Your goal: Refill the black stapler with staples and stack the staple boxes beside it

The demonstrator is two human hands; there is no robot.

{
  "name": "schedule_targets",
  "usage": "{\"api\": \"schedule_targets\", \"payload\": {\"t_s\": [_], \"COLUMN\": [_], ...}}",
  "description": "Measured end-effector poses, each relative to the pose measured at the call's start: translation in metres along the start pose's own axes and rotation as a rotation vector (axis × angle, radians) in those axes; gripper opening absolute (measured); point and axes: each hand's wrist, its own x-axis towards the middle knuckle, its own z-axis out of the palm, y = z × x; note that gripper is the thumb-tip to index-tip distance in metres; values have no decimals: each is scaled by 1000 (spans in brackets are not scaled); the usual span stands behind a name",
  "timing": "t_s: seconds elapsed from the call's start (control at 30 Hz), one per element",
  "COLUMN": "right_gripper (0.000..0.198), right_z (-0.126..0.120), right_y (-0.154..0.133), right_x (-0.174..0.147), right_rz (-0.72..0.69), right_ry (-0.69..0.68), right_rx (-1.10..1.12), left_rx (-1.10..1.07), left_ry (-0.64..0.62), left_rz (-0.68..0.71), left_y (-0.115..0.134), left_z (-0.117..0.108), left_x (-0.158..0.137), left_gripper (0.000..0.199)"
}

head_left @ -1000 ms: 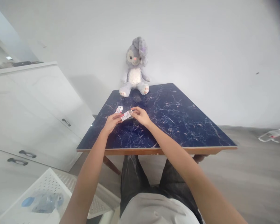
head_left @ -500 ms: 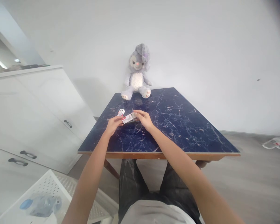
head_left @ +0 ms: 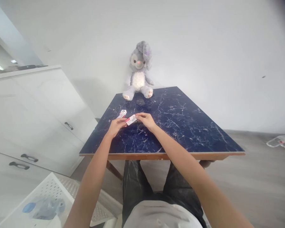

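Between my two hands is a small white and red box (head_left: 131,120), held just above the table (head_left: 180,126). My left hand (head_left: 115,127) pinches its left, red end. At the box's right end the fingertips of my right hand (head_left: 146,120) are closed. A second small white box (head_left: 122,113) with red and dark print lies on the table just beyond my left fingers, partly hidden by them. The print on both boxes is too small to read.
A grey plush rabbit (head_left: 139,74) sits at the table's far edge against the wall. White cabinets (head_left: 38,117) stand to the left. A white perforated basket (head_left: 52,180) holding a clear plastic bottle (head_left: 46,209) is at lower left. Another plastic bottle (head_left: 280,141) lies on the floor at right.
A greyish piece visible at the box's right end is no longer in sight. My right fingertips have come against that end, and the box has shifted slightly up and right.
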Motion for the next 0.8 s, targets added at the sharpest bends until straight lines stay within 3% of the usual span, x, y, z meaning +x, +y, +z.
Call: {"api": "schedule_targets", "payload": {"t_s": [0.27,0.53,0.67,0.73,0.8], "right_gripper": [28,41,37,36,36], "right_z": [-2,9,9,7,3], "right_y": [-8,-19,-17,-16,-17], "right_x": [-8,-18,-18,-16,-13], "right_rz": [-203,-180,-346,-436,-469], "right_ry": [-26,-33,-94,-78,14], "right_rx": [-413,-533,-653,-688,-709], "left_rx": [46,153,269,355,434], "left_ry": [-61,-158,-184,-93,126], "left_rz": [-10,-34,-26,27,142], "left_y": [7,13,13,13,14], "left_z": [6,18,26,27,25], "left_x": [-6,-11,-15,-17,-18], "left_gripper": [45,41,34,29,25]}}
